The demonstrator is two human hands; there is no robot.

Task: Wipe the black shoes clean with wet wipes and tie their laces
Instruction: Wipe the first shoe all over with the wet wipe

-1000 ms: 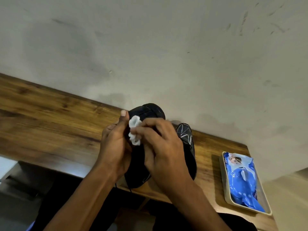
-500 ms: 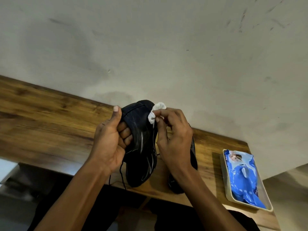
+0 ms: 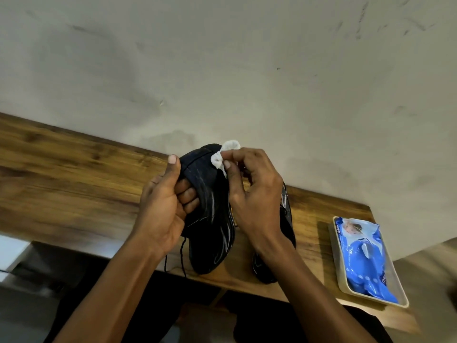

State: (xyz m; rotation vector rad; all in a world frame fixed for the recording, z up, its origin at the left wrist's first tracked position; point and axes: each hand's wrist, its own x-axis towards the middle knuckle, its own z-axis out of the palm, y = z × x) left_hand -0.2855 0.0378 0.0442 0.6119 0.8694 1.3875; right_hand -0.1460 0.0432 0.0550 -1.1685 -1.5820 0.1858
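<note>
- Wooden table [image 3: 74,179] runs along a plain, scuffed wall [image 3: 247,70].
- Left hand [image 3: 163,209]: thumb up along one side of the black shoe [image 3: 210,219], fingers curled round the other; it grips the shoe tilted on end, far tip highest, near end at the table's front edge.
- Loose black lace [image 3: 183,256] hangs below the left hand, past the table edge.
- White wet wipe [image 3: 222,157], bunched, touches the shoe's top end, just right of the left thumb.
- Right hand [image 3: 254,194]: thumb and fingertips pinch the wipe, other fingers curled.
- Second black shoe [image 3: 286,226] lies on the table behind the right hand and wrist, mostly hidden.
- Well right of the right hand: cream tray [image 3: 346,290] holding a blue wipes pack [image 3: 363,258].
</note>
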